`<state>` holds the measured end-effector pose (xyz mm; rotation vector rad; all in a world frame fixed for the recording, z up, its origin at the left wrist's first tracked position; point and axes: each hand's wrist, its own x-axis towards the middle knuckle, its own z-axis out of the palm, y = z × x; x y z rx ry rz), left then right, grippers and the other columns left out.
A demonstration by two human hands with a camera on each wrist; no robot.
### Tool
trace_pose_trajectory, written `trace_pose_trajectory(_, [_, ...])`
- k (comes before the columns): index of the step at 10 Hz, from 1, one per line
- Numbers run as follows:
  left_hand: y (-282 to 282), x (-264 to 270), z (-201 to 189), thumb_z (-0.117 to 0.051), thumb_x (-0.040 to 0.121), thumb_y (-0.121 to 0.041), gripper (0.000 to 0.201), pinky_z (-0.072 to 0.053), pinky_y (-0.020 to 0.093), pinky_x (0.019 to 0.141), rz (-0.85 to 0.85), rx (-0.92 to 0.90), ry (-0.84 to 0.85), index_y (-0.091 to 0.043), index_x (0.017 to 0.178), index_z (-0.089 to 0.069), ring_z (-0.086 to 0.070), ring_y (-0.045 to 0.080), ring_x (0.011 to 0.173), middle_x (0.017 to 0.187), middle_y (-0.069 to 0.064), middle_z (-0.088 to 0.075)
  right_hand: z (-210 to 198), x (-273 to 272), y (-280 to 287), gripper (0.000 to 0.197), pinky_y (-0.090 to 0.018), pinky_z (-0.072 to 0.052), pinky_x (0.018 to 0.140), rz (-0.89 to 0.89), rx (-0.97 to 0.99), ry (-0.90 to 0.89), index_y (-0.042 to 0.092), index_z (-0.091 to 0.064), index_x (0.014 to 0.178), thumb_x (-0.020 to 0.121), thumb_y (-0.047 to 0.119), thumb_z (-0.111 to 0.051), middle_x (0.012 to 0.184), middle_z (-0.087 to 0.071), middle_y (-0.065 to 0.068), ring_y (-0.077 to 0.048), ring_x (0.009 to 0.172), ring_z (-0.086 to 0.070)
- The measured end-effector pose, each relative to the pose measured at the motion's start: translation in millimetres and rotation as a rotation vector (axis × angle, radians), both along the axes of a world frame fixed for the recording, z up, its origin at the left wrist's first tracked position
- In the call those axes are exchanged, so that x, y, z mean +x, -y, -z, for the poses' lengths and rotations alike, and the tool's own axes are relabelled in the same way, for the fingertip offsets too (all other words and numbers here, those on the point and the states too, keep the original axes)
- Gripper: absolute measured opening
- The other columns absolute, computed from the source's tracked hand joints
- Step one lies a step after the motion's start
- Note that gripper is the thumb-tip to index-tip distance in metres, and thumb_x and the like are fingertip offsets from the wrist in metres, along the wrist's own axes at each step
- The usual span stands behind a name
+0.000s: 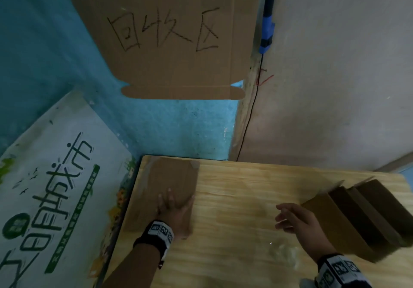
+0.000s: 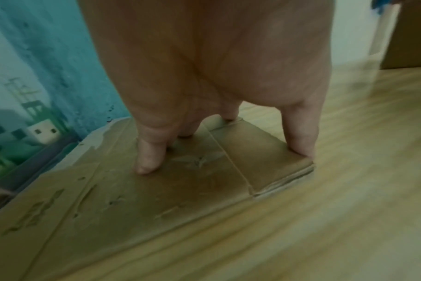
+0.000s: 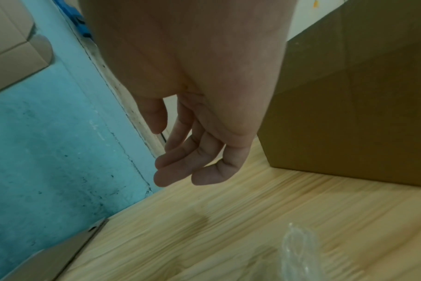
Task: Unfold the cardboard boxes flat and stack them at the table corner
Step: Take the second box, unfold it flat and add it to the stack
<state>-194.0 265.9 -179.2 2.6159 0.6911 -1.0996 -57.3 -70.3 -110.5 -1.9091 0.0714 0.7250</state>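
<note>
A flattened brown cardboard box (image 1: 172, 176) lies at the table's far left corner. My left hand (image 1: 173, 209) rests on it with straight fingers pressing down; in the left wrist view the fingertips (image 2: 147, 163) touch the flat cardboard (image 2: 132, 199) and the thumb sits at its folded edge. My right hand (image 1: 292, 218) hovers over the table with relaxed, spread fingers and holds nothing; the right wrist view shows its loose fingers (image 3: 180, 171) in the air. Just right of it lies an unflattened cardboard box (image 1: 362, 216), also the box (image 3: 361, 114) beside the hand.
The light wooden table (image 1: 245, 198) stands in a wall corner. A cardboard sign (image 1: 165, 37) with handwriting hangs on the blue wall, a printed poster (image 1: 55, 187) leans at the left. A crumpled clear tape scrap (image 1: 283, 254) lies near my right wrist.
</note>
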Motion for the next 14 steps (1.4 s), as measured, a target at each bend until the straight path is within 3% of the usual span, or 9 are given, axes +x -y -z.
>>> trace_pose_trajectory(4, [-28.7,9.3,3.9,-0.071,0.076,-0.061,0.113,-0.006,0.066,0.117,-0.024,-0.045,-0.046,-0.060,0.145,0.019,0.036,0.055,0.136,0.144,0.021,0.053,-6.0,-8.1,15.6,0.023,-0.043,-0.054,0.081,0.038,-0.043,-0.033,0.008,-0.069,0.109,0.107,0.014,-0.047,0.097,-0.071,-0.022,-0.036,0.088,-0.071])
trace_pose_trajectory(6, [-35.0,9.6,3.6,-0.059,0.091,-0.058,0.090,0.000,0.059,0.119,-0.086,-0.158,-0.005,-0.051,0.153,0.006,0.044,0.045,0.132,0.148,0.024,0.046,-12.7,-7.7,9.8,0.022,-0.042,-0.055,0.084,0.072,-0.022,0.055,0.016,-0.069,0.109,0.107,0.016,-0.048,0.094,-0.075,-0.012,-0.027,0.091,-0.072])
trace_pose_trajectory(7, [-22.7,14.5,-9.7,-0.055,0.097,-0.047,0.082,-0.006,0.053,0.123,-0.118,-0.166,0.060,-0.043,0.156,0.001,0.024,0.042,0.147,0.159,0.020,0.028,-13.9,-4.6,6.2,0.021,-0.039,-0.055,0.084,0.014,0.006,0.117,0.020,-0.069,0.110,0.106,0.016,-0.049,0.094,-0.075,-0.007,-0.022,0.092,-0.072])
trace_pose_trajectory(8, [3.6,23.3,-9.5,-0.052,0.103,-0.025,0.068,-0.025,0.040,0.117,-0.176,-0.114,0.062,-0.030,0.158,-0.014,-0.012,0.040,0.150,0.164,0.019,-0.001,-16.8,6.0,10.3,0.021,-0.038,-0.055,0.081,-0.016,0.025,0.147,0.019,-0.069,0.110,0.106,0.016,-0.049,0.093,-0.075,-0.005,-0.019,0.090,-0.073])
trace_pose_trajectory(9, [20.9,37.4,22.2,-0.047,0.105,-0.018,0.028,-0.033,0.018,0.107,-0.065,-0.113,0.096,-0.020,0.132,-0.050,-0.025,0.031,0.148,0.157,0.026,-0.024,-22.7,16.5,14.5,0.020,-0.033,-0.054,0.077,-0.028,0.065,0.146,0.016,-0.069,0.110,0.106,0.014,-0.050,0.090,-0.073,-0.004,-0.017,0.086,-0.071])
trace_pose_trajectory(10, [46.6,40.6,29.7,-0.047,0.102,-0.015,0.068,-0.041,0.040,0.111,-0.542,-0.017,0.171,-0.013,0.158,-0.008,-0.020,0.041,0.147,0.162,0.023,0.018,-32.0,28.5,20.8,0.019,-0.032,-0.054,0.076,-0.039,0.109,0.161,0.016,-0.069,0.110,0.105,0.014,-0.051,0.089,-0.072,-0.006,-0.018,0.084,-0.072])
trace_pose_trajectory(11, [43.9,38.0,19.5,-0.052,0.099,-0.029,0.079,-0.038,0.044,0.113,-0.339,0.141,0.161,-0.016,0.159,-0.002,0.001,0.042,0.151,0.159,0.022,0.028,-43.5,45.4,36.2,0.018,-0.034,-0.054,0.077,-0.018,0.149,0.177,0.017,-0.069,0.111,0.104,0.014,-0.052,0.092,-0.074,-0.010,-0.025,0.087,-0.073])
trace_pose_trajectory(13, [50.7,48.6,-4.4,-0.061,0.091,-0.016,0.088,-0.042,0.044,0.110,-0.338,0.161,0.210,-0.011,0.156,-0.003,-0.037,0.036,0.140,0.161,0.014,-0.017,-53.4,76.7,73.0,0.020,-0.038,-0.056,0.080,0.014,0.228,0.208,0.016,-0.068,0.112,0.104,0.008,-0.051,0.092,-0.072,-0.008,-0.022,0.084,-0.071])
trace_pose_trajectory(14, [59.8,48.4,-10.3,-0.061,0.093,-0.021,0.090,-0.037,0.041,0.113,-0.352,0.166,0.186,-0.009,0.157,0.001,-0.028,0.035,0.145,0.164,0.014,-0.009,-50.5,87.4,86.8,0.022,-0.030,-0.058,0.077,-0.014,0.267,0.206,0.011,-0.066,0.118,0.105,0.006,-0.049,0.094,-0.071,-0.013,-0.027,0.086,-0.070])
